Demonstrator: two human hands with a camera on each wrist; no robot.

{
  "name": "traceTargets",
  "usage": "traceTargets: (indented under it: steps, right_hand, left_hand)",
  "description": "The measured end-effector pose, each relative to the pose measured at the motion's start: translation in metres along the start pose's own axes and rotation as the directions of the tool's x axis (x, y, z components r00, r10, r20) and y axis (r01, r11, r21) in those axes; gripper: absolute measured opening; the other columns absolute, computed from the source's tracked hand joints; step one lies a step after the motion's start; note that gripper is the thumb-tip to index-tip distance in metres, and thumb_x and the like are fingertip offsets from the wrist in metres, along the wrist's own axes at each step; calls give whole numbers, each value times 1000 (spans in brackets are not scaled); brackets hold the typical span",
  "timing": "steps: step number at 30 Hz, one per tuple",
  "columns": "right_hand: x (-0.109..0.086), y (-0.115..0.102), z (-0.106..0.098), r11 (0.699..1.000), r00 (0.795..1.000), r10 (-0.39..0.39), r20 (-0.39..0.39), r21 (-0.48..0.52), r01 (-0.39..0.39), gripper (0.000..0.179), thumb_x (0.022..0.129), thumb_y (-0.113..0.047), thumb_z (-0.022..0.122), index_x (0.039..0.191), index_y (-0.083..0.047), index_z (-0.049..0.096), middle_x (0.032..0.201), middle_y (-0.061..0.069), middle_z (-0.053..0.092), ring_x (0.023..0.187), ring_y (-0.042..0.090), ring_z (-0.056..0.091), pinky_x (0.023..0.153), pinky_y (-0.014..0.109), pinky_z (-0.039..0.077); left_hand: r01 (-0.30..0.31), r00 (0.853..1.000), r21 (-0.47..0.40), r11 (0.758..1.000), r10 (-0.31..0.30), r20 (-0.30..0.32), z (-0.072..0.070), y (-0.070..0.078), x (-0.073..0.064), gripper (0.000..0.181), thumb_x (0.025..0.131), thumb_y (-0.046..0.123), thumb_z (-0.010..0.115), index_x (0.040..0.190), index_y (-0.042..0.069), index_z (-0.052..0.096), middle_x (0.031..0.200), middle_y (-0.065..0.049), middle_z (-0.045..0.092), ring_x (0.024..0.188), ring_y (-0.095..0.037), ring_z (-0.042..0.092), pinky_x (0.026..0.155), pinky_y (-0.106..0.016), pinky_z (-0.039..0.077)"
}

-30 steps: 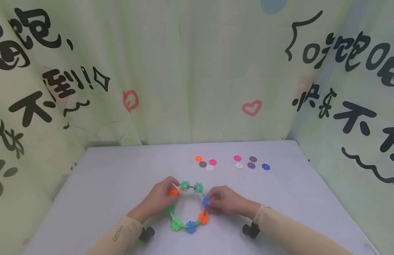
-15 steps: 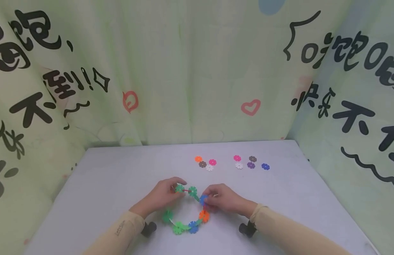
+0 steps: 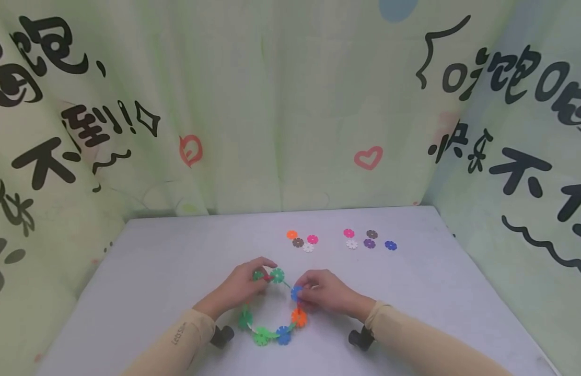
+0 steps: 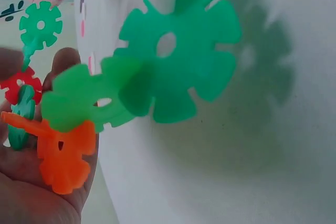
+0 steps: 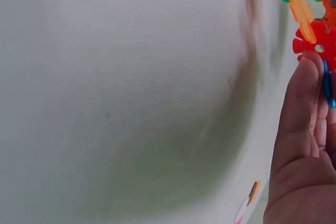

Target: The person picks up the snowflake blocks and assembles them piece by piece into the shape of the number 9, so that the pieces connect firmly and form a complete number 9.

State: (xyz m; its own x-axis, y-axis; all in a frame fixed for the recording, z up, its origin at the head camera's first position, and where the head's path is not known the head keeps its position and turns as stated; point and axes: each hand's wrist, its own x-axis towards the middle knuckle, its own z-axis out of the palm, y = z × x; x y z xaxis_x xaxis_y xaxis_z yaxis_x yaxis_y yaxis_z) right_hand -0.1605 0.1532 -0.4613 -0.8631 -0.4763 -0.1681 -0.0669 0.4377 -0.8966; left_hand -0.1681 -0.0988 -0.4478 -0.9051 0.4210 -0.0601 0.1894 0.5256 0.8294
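A ring of interlocking plastic snowflake discs hangs between both hands in the head view. My left hand (image 3: 237,288) grips its far left part. The left wrist view has a red disc (image 4: 32,83) at those fingers, with an orange disc (image 4: 64,156) lying against the palm. Bigger in that view are a light green disc (image 4: 89,95) and a green disc (image 4: 202,40), slotted together. My right hand (image 3: 330,293) pinches a blue disc (image 3: 295,293) on the ring's right side. Below it come an orange disc (image 3: 299,317) and another blue disc (image 3: 283,335).
Loose discs lie in two groups farther back on the white table (image 3: 177,245): an orange one (image 3: 292,234) with several others, and a purple one (image 3: 369,244) among the right group. A printed curtain (image 3: 271,104) closes off the back and sides.
My left hand has shifted its grip from the orange disc to the neighbouring green and red discs. The ring's far part has moved left, and my right hand has edged left with the blue disc.
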Motion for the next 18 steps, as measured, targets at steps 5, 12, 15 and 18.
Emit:
traceTargets:
  steps: [5,12,15,18]
  right_hand:
    - [0,-5,0,998,996,-46,-77,-51,42,8,93,-12,71,101,-10,70,83,2,67,76,19,65,71,32,55]
    - [1,-5,-2,998,995,-59,-84,26,62,10,91,-10,73,101,-7,71,84,4,69,77,20,69,72,31,57]
    - [2,-3,-1,997,994,-79,-79,16,80,10,91,-9,73,101,-7,72,84,4,70,76,20,69,72,30,57]
    - [3,-2,0,996,993,-88,-81,20,89,11,92,-9,72,102,-6,72,84,4,70,77,20,69,73,30,57]
  left_hand:
    - [-13,1000,28,1000,13,10,1,-2,2,19,94,18,70,111,11,69,98,1,65,80,-13,65,75,-33,55]
    - [-41,998,104,994,47,-53,3,-3,4,16,94,24,71,106,12,72,105,4,69,100,-19,61,90,-43,51]
    - [-67,994,121,990,76,-74,3,-3,5,15,94,25,71,105,14,72,103,6,69,99,-17,61,89,-42,51]
    - [-67,993,136,988,79,-85,4,-2,4,16,94,24,72,107,16,71,98,9,67,93,-15,60,85,-39,52]
